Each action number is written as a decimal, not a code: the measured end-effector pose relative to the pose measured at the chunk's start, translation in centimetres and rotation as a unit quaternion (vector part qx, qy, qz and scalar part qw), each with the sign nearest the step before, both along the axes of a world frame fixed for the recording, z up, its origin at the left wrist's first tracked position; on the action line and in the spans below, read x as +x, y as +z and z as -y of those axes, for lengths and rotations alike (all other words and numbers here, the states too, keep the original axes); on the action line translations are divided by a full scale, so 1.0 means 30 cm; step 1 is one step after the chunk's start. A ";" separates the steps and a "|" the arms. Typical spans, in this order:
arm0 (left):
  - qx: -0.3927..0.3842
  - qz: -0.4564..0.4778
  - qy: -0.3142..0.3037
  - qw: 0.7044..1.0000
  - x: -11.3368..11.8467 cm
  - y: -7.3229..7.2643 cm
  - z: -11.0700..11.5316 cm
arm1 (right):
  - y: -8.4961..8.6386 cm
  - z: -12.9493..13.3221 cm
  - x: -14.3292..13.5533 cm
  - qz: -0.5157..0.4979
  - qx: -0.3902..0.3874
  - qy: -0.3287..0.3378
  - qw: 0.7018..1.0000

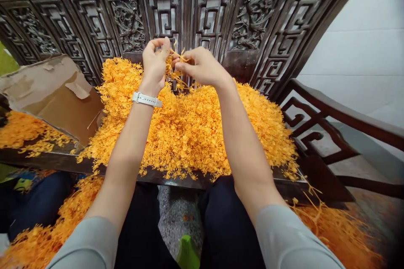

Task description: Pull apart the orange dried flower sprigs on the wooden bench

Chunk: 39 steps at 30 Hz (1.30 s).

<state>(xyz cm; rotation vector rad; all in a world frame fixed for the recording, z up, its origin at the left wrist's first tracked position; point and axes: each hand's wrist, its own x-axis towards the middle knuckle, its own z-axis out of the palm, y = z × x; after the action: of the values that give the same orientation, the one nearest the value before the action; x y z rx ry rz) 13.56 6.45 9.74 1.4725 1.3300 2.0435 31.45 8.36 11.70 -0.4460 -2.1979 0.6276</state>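
Observation:
Both my hands are raised over a large heap of small orange branching plastic pieces on a dark wooden bench. My left hand, with a pale watch strap on its wrist, is closed with thumb and fingertips together on a thin orange branching sprig. My right hand pinches the same sprig from the other side, thumb against the fingers. More orange strands hang just below and between the hands, partly hidden by the fingers.
Behind the heap stands the bench's carved dark back. A torn cardboard piece leans at left. The bench's armrest is at right. More orange strands lie low at right and left. Another person's dark-clothed leg shows at left.

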 end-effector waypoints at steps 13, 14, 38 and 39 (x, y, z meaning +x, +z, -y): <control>-0.004 -0.228 -0.164 0.960 -0.068 -0.054 0.075 | 0.034 0.040 0.122 -0.031 -0.150 0.049 0.987; 0.004 -0.236 -0.155 0.959 -0.079 -0.056 0.070 | 0.047 0.061 0.123 -0.014 -0.153 0.064 0.986; -0.062 -0.116 -0.046 0.990 -0.197 -0.038 0.119 | 0.081 0.088 0.182 0.116 -0.031 -0.262 0.958; -0.065 -0.119 -0.057 0.989 -0.169 -0.028 0.122 | 0.073 0.078 0.161 0.116 -0.028 -0.258 0.959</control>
<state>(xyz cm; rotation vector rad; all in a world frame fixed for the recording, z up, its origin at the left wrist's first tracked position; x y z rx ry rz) 8.48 2.79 8.89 1.7322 1.4009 1.7195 36.27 6.03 13.88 -1.1259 -2.1496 0.3641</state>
